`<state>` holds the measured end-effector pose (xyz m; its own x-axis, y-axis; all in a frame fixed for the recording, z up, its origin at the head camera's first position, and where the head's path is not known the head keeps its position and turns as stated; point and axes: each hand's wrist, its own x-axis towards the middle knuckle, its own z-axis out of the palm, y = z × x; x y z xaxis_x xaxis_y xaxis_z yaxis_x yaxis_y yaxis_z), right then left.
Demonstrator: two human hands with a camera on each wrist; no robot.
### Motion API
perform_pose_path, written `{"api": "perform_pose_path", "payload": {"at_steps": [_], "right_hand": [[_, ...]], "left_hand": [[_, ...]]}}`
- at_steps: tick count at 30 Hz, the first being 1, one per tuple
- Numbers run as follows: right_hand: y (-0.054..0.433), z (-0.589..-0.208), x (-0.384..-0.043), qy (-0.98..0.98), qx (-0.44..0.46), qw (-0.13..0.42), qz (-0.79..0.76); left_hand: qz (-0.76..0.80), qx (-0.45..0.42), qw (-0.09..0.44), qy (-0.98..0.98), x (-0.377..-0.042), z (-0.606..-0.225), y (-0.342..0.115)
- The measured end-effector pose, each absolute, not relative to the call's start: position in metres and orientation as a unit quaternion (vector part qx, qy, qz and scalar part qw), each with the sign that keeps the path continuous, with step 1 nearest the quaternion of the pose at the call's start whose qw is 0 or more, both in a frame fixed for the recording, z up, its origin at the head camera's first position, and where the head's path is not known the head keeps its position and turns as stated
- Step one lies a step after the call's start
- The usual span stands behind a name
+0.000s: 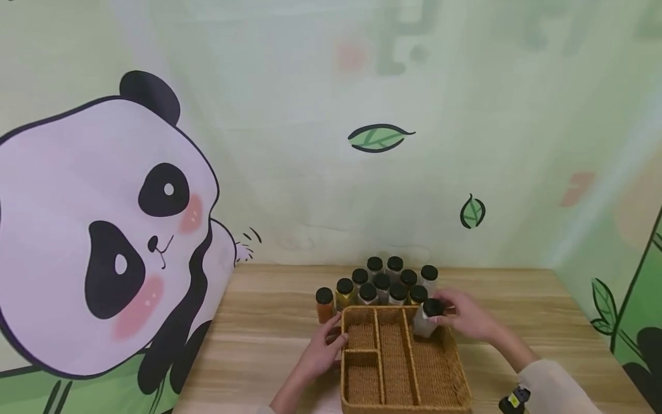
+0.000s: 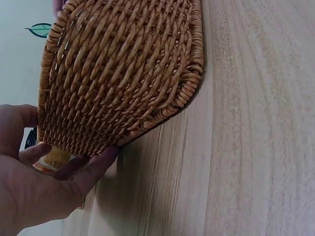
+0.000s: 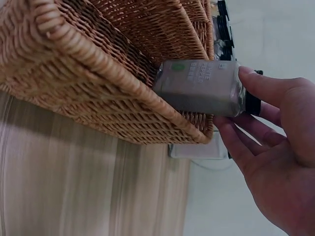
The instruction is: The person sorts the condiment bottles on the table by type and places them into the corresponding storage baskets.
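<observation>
My right hand (image 1: 472, 317) pinches a clear spice jar of white pepper (image 3: 199, 87) near its black lid. The jar leans at a slant, its base inside the far end of the right-hand long compartment of a woven basket (image 1: 408, 406). In the right wrist view, its printed label faces the camera. My left hand (image 2: 47, 184) holds the basket at its left side near the back corner, thumb at the rim and other fingers low along the wicker wall. The other compartments, two small ones on the left and a long middle one, hold nothing.
Several black-lidded spice jars (image 1: 381, 282) stand close together behind the basket. An orange-filled jar (image 1: 324, 307) is at their left end. The wooden table (image 1: 269, 310) meets a wall cloth (image 1: 289, 172) printed with a panda and leaves.
</observation>
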<state>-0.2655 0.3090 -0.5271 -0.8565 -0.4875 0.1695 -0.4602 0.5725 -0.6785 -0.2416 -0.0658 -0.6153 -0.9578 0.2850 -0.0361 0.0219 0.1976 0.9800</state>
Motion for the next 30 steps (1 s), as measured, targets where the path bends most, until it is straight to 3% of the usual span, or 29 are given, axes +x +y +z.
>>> {"api": "perform_pose_path", "payload": {"at_steps": [10, 19, 30], "right_hand": [[0.306, -0.541, -0.262, 0.889, -0.252, 0.033, -0.38], [0.294, -0.557, -0.257, 0.921, -0.224, -0.026, -0.317], [0.282, -0.564, -0.254, 0.923, -0.187, -0.06, -0.332]], "left_hand": [[0.621, 0.1, 0.109, 0.77, -0.239, -0.614, -0.059], [0.63, 0.086, 0.112, 0.764, -0.239, -0.614, -0.059], [0.633, 0.084, 0.098, 0.764, -0.237, -0.614, -0.062]]}}
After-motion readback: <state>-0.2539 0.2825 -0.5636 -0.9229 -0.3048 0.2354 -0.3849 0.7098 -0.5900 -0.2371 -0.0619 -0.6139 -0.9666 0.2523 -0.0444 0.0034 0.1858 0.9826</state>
